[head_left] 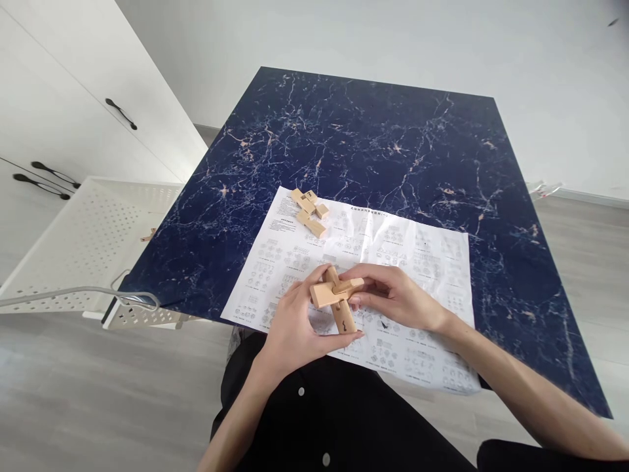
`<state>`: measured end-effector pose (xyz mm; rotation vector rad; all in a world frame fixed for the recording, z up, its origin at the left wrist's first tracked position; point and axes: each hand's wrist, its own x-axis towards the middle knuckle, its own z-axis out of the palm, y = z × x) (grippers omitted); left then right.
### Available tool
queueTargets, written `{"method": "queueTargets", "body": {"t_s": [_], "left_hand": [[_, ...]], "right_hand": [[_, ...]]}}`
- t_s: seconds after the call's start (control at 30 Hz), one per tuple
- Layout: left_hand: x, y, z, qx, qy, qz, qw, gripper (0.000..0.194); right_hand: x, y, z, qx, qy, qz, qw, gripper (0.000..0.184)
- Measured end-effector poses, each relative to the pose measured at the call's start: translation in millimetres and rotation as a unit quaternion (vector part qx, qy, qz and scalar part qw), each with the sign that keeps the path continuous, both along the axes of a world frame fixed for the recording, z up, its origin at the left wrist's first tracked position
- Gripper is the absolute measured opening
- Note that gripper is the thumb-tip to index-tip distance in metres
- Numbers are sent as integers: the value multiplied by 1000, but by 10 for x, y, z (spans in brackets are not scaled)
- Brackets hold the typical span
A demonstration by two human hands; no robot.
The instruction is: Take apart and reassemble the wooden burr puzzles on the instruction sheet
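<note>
My left hand and my right hand both grip a partly joined wooden puzzle of crossed light-wood bars, held just above a white instruction sheet. The left fingers wrap round the lower bars. The right fingers pinch a bar at the top right of the cluster. Three loose wooden puzzle pieces lie on the far left corner of the sheet, well beyond both hands.
The sheet lies on a dark blue marbled table. A white perforated shelf or rack stands at the table's left edge, with a grey cable over it. White cabinets with black handles are further left. Grey wooden floor surrounds the table.
</note>
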<state>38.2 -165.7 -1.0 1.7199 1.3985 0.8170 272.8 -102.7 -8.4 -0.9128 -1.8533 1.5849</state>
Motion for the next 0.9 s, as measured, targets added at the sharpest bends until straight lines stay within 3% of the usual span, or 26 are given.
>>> {"method": "queueTargets", "body": {"t_s": [0.23, 0.53, 0.67, 0.9], "left_hand": [[3, 9, 23, -11, 10, 3, 1000, 95], [38, -3, 33, -11, -6, 27, 1000, 101], [46, -10, 19, -24, -27, 38, 999, 102], [-8, 6, 56, -42, -77, 18, 996, 96]], "right_hand": [[-23, -6, 15, 106, -38, 14, 994, 21], [11, 22, 44, 120, -38, 49, 991, 24], [23, 23, 44, 98, -21, 49, 994, 32], [46, 29, 54, -43, 46, 56, 996, 29]]}}
